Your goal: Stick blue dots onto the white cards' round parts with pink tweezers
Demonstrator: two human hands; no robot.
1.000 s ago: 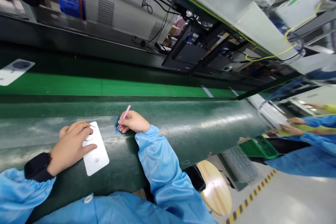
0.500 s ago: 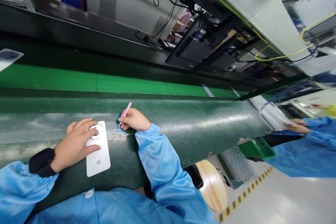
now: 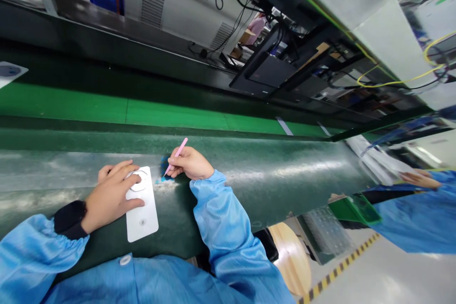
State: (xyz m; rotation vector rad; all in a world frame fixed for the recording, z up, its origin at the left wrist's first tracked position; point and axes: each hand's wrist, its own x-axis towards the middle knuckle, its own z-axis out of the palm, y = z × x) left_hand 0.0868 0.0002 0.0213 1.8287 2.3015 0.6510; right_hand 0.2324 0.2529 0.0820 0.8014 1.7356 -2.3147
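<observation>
My left hand (image 3: pixel 114 194) lies over the top left part of a white rounded panel (image 3: pixel 146 226), fingers apart, with thumb and index finger resting on its face. The panel has a ringed round feature near its far end and a small round mark near its close end. In my right hand (image 3: pixel 191 161) a pair of pink tweezers (image 3: pixel 182 146) is pinched, tips pointing down. The tips are at small blue pieces (image 3: pixel 164 179) on the bench just right of the panel. Whether the tips grip a piece is too small to tell.
The green bench (image 3: pixel 285 185) runs left to right, with a brighter green strip (image 3: pixel 89 107) behind it. Another white panel (image 3: pixel 10 73) lies far left. At right, a co-worker's hands (image 3: pixel 422 179) are by white sheets, above a green bin (image 3: pixel 354 209). A wooden stool (image 3: pixel 290 256) stands below.
The view has shifted slightly, so the bench scene sits a little further right. The tweezers' tips remain at the blue pieces, and my left hand stays on the panel.
</observation>
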